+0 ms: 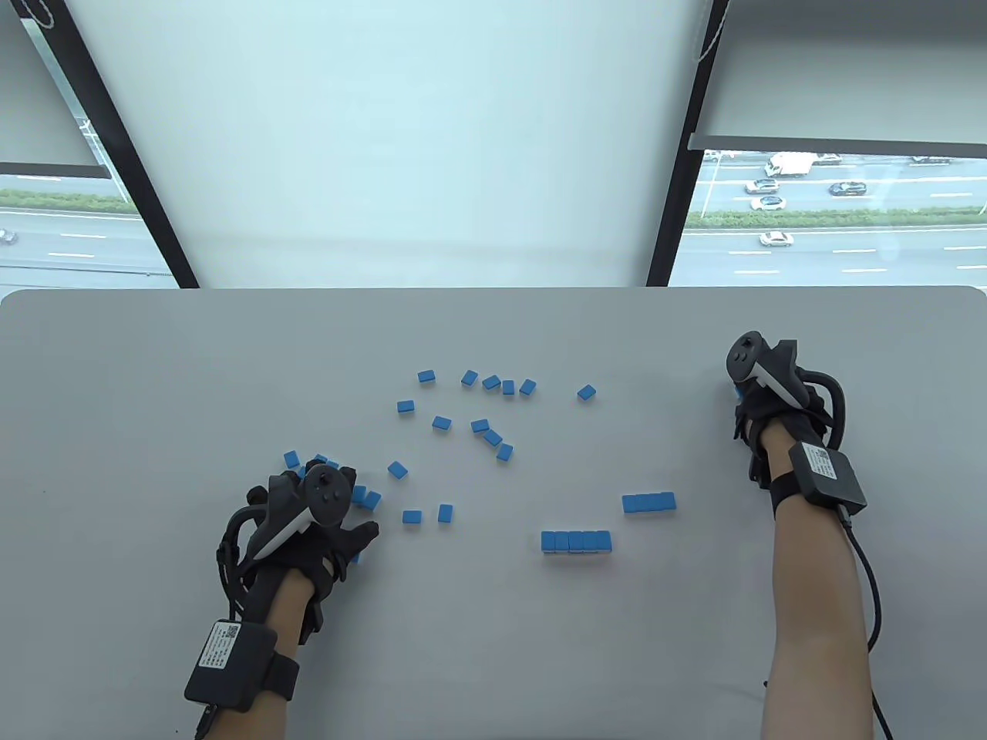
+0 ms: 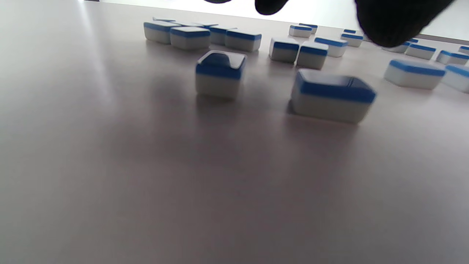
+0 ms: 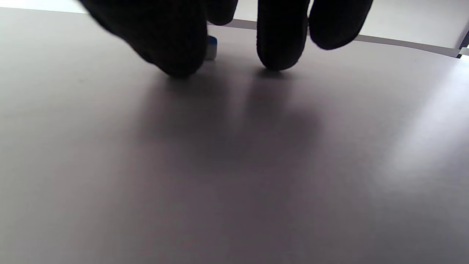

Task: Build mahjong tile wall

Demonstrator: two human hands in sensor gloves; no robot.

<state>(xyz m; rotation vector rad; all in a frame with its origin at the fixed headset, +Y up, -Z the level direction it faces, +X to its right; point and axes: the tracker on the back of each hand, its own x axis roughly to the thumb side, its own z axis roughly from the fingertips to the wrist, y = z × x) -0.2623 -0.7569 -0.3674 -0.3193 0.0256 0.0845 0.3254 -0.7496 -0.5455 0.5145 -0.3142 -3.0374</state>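
Small blocky tiles (image 1: pixel 441 422), glossy blue on top and white beneath, lie scattered across the smooth matte grey table (image 1: pixel 154 385). Two short rows stand apart: five tiles (image 1: pixel 576 541) edge to edge, and four more (image 1: pixel 648 502) just beyond. The left hand (image 1: pixel 312 524) rests among loose tiles; its grip cannot be told. The right hand (image 1: pixel 759 401) reaches far right, its fingertips (image 3: pixel 280 55) pointing down beside one tile (image 3: pixel 211 47); whether it grasps is unclear.

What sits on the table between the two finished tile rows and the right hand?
Nothing: in the table view, bare table separates the upper row and lower row from the right hand.
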